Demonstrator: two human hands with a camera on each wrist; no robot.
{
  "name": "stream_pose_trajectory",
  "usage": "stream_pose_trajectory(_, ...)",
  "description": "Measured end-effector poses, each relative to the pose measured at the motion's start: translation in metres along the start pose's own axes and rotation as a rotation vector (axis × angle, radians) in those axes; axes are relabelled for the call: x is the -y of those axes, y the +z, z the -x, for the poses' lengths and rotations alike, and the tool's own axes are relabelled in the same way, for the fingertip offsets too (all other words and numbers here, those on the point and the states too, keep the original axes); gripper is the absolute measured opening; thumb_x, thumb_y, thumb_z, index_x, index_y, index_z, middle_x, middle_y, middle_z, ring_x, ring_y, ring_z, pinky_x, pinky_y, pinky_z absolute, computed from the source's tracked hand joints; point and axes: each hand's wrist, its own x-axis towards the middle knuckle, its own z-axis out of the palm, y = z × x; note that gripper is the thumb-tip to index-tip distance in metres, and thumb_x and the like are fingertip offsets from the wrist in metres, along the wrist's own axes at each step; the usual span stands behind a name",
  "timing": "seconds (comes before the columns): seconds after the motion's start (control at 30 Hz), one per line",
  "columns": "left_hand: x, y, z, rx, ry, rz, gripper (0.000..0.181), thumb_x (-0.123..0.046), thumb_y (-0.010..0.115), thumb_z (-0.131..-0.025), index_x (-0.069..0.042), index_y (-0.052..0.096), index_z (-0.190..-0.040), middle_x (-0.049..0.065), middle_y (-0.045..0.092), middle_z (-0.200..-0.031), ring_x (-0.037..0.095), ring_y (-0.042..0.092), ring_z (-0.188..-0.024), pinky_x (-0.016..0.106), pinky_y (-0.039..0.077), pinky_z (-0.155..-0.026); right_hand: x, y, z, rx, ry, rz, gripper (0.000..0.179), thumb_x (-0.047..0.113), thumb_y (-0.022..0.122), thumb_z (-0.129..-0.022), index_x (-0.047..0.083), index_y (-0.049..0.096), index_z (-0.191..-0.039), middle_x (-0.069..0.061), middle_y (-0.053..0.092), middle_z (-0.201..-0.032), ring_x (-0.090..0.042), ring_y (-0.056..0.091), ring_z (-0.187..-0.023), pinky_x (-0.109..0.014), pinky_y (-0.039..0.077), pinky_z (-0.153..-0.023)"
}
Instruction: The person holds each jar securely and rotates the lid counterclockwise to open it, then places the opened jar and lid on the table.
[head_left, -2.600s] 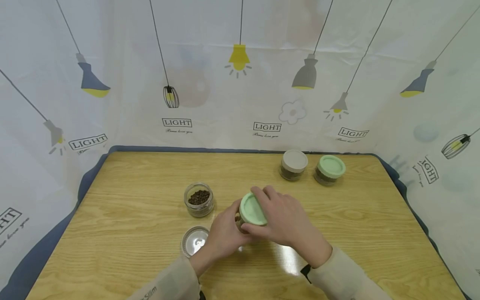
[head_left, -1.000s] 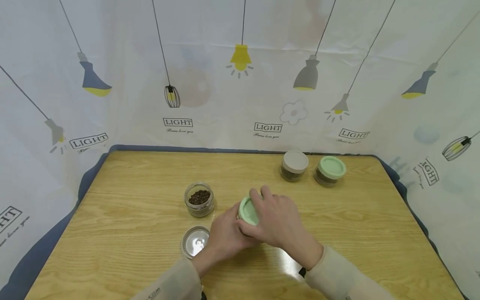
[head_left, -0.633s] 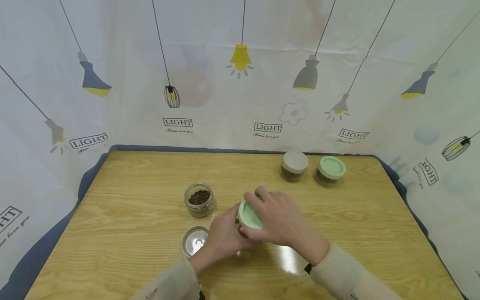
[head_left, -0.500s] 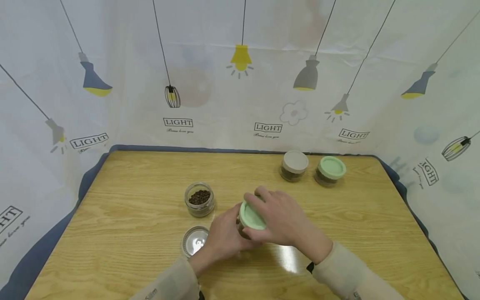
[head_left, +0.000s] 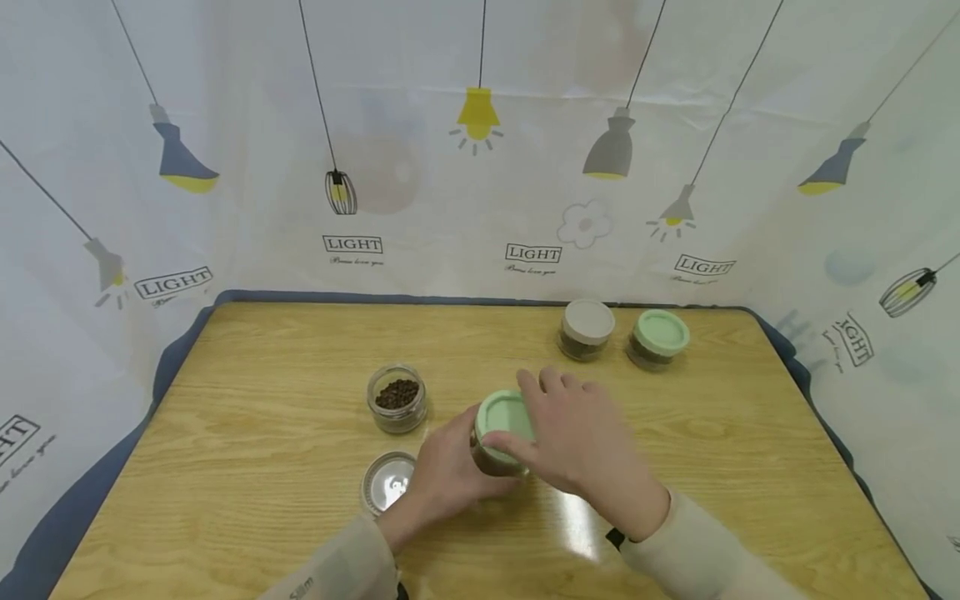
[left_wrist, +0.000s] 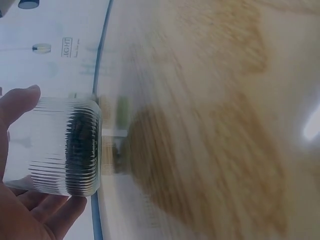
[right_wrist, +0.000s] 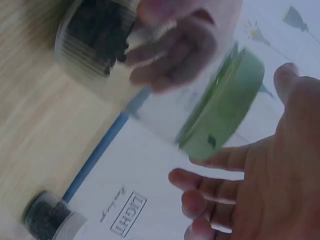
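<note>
The right hand (head_left: 581, 433) has room to pass rightward, while the uncovered jar (head_left: 397, 400) obstructs the left hand (head_left: 452, 467) ahead-left.

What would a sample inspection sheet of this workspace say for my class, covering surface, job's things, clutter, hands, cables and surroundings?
Surface: wood-grain table, with glare near the right sleeve.
Job's things: held jar, green lid on top, dark contents; open jar of dark beans; loose lid on the table.
Clutter: grey-lidded jar and green-lidded jar toward the far right.
Hands: left hand grips the held jar; right hand is at its lid, fingers relaxed, firm contact unclear.
Cables: nothing seen.
Surroundings: lamp-printed cloth behind and at both sides.
</note>
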Motion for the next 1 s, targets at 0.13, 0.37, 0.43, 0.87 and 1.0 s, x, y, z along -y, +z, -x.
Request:
stream_pose_trajectory(0.13,0.000,0.002,0.000,-0.003,0.006,-0.016,0.089,-0.055,0.085,-0.062,-0.022,0.050,-0.137,-0.008,0.065,-0.121,0.014,0.063,-0.107,0.037,0.053,-0.090,0.014,0.006,0.001,-0.012,0.010,0.006,0.091,0.086,0.037,-0.079,0.013,0.051,-0.131,-0.010,0.062,-0.103,-0.028,0.064,-0.084,-0.040,0.052,-0.066)
stream_pose_trajectory(0.37,-0.002,0.002,-0.001,-0.030,0.009,-0.040,0.089,-0.047,0.085,-0.060,-0.021,0.050,-0.138,-0.005,0.066,-0.121,0.016,0.064,-0.107,0.038,0.054,-0.090,0.025,0.018,-0.003,-0.171,0.029,-0.018,0.075,0.076,0.056,-0.076,0.010,0.059,-0.112,-0.009,0.059,-0.083,-0.024,0.054,-0.052,-0.034,0.042,-0.043)
stream_pose_trajectory(0.43,-0.003,0.002,-0.001,-0.031,-0.002,-0.034,0.089,-0.048,0.085,-0.060,-0.022,0.050,-0.138,-0.006,0.066,-0.121,0.016,0.064,-0.106,0.037,0.054,-0.090,0.024,0.020,-0.004,-0.194,0.018,-0.035,0.072,0.074,0.058,-0.075,0.012,0.059,-0.110,-0.008,0.057,-0.080,-0.021,0.050,-0.049,-0.032,0.040,-0.042)
stream_pose_trajectory(0.87,0.002,-0.002,0.001,0.023,-0.002,0.037,0.081,-0.053,0.084,-0.063,-0.025,0.053,-0.132,-0.012,0.066,-0.113,0.009,0.063,-0.102,0.032,0.052,-0.089,-0.002,0.024,-0.009,-0.136,-0.278,-0.116,0.070,0.072,0.062,-0.074,0.024,0.054,-0.124,-0.002,0.051,-0.090,-0.012,0.047,-0.057,-0.025,0.040,-0.050)
stream_pose_trajectory(1.0,0.002,-0.002,0.002,0.031,0.018,0.046,0.083,-0.054,0.084,-0.062,-0.025,0.052,-0.132,-0.012,0.065,-0.115,0.009,0.062,-0.104,0.033,0.051,-0.092,-0.009,0.023,-0.011,-0.098,-0.332,-0.156,0.070,0.073,0.061,-0.076,0.027,0.053,-0.128,0.000,0.050,-0.092,-0.010,0.046,-0.061,-0.022,0.037,-0.052)
